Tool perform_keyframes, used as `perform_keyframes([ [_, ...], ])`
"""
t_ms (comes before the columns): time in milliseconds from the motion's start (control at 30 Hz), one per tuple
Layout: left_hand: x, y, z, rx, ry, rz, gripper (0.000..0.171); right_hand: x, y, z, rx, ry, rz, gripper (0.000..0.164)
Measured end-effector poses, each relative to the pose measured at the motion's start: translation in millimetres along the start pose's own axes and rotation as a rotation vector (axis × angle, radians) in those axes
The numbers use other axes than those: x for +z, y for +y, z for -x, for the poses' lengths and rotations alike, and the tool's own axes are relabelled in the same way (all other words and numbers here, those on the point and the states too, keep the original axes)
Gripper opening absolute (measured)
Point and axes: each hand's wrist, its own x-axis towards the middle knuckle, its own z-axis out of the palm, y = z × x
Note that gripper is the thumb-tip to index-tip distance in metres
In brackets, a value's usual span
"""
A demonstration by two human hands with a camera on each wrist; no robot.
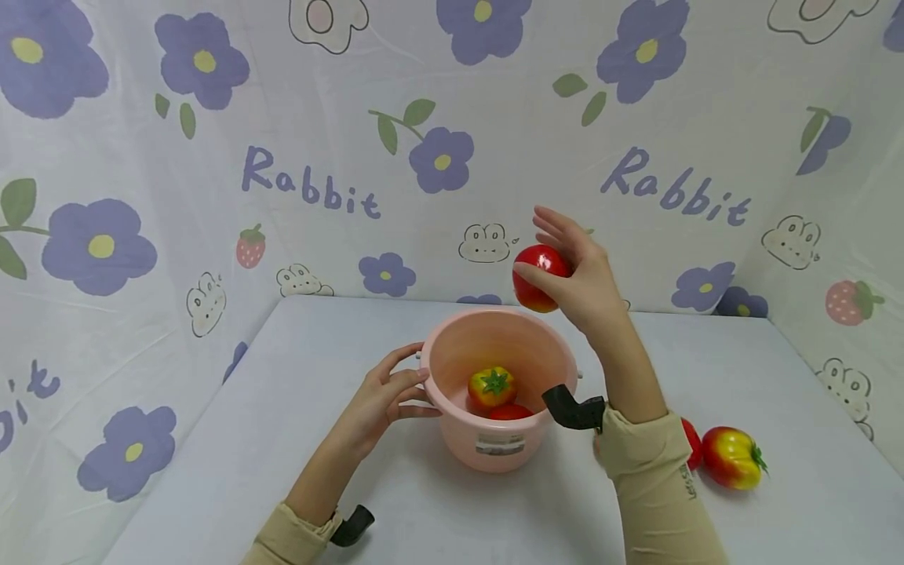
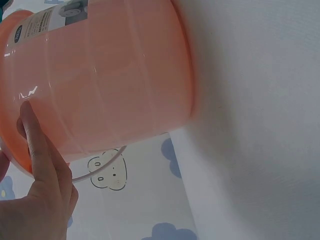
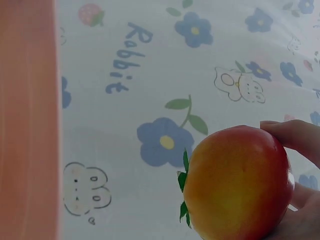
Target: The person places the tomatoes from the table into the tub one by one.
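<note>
My right hand [image 1: 575, 267] holds a toy tomato [image 1: 534, 292] between thumb and fingers, above the back right part of the bucket's rim. In the right wrist view that tomato [image 3: 235, 182] shows red and yellow skin, its green leafy top pointing toward the bucket wall [image 3: 30, 120]. A pink plastic bucket [image 1: 494, 451] stands upright on the table. My left hand [image 1: 384, 396] holds its left rim, with straight fingers [image 2: 42, 145] along the outer wall in the left wrist view. Inside lie a yellow-red tomato [image 1: 487, 392] with a green top and a red one [image 1: 510, 412], partly hidden by the near wall.
Right of the bucket, another red-yellow tomato [image 1: 733, 459] lies on the white table [image 1: 741, 377]. Beside it a red one [image 1: 690, 444] is partly hidden by my right sleeve [image 1: 650, 471]. A thin white bucket handle [image 2: 100, 167] hangs behind my left hand. Patterned cloth [image 1: 304, 102] surrounds the table.
</note>
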Motion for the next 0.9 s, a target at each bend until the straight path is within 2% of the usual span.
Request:
perform_keyframes([
  [367, -0.4, 1.6, 0.9, -0.004, -0.008, 0.011, 0.051, 20, -9, -7, -0.012, -0.038, -0.018, 0.072],
  [900, -1.6, 0.6, 0.2, -0.005, -0.011, 0.016, 0.05, 52, -14, -13, -0.027, -0.143, -0.084, 0.072],
])
